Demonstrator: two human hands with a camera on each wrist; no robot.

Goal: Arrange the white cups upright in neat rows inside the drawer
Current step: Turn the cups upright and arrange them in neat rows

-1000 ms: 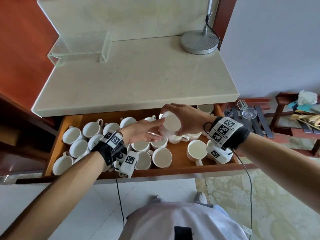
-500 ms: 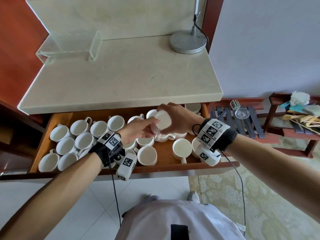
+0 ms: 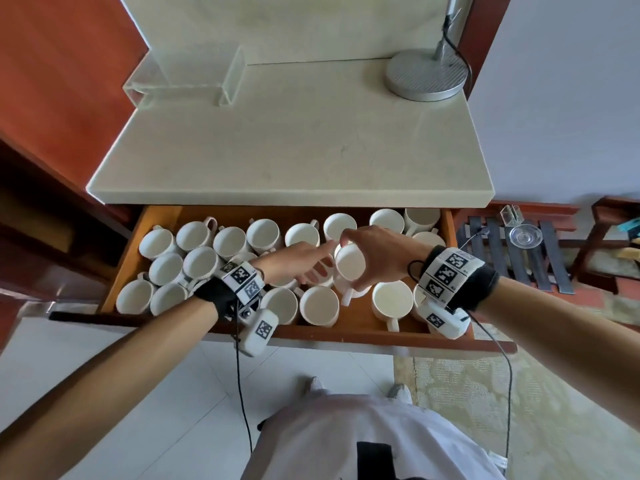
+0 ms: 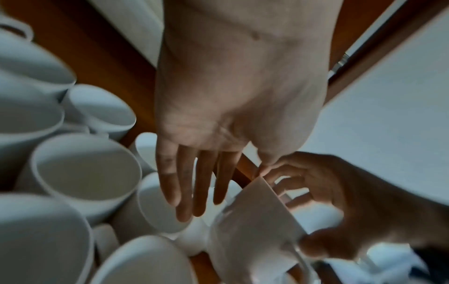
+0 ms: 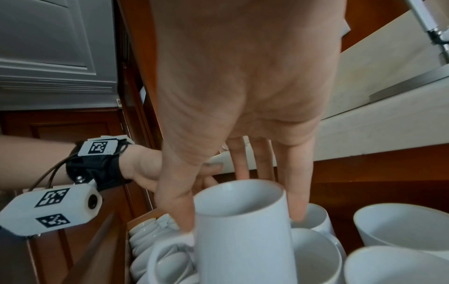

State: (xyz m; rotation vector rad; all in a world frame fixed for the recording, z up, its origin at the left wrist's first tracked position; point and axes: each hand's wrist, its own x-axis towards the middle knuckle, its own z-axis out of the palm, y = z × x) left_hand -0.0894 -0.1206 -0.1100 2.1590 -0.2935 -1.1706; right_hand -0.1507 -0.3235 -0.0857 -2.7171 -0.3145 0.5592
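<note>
The open wooden drawer (image 3: pixel 360 327) holds several white cups, most of them mouth up; those on the left (image 3: pixel 194 237) stand in rough rows. My right hand (image 3: pixel 351 263) grips one white cup (image 3: pixel 349 271) by its sides, thumb and fingers around it (image 5: pixel 243 240), mouth up and handle toward me. It hangs low over the cups in the drawer's middle. My left hand (image 3: pixel 317 263) reaches in beside it with straight fingers (image 4: pixel 184 192) over other cups, the thumb close to the held cup's rim (image 4: pixel 260 180). It holds nothing.
A pale stone countertop (image 3: pixel 294 150) overhangs the drawer's back. On it stand a lamp base (image 3: pixel 426 74) and a clear plastic box (image 3: pixel 187 77). A slatted wooden rack (image 3: pixel 512 258) with a glass dish (image 3: pixel 525 234) stands to the right.
The right hand has lowered the cup into the drawer and turned it mouth up. The left hand's fingers have come off the cup and straightened beside it.
</note>
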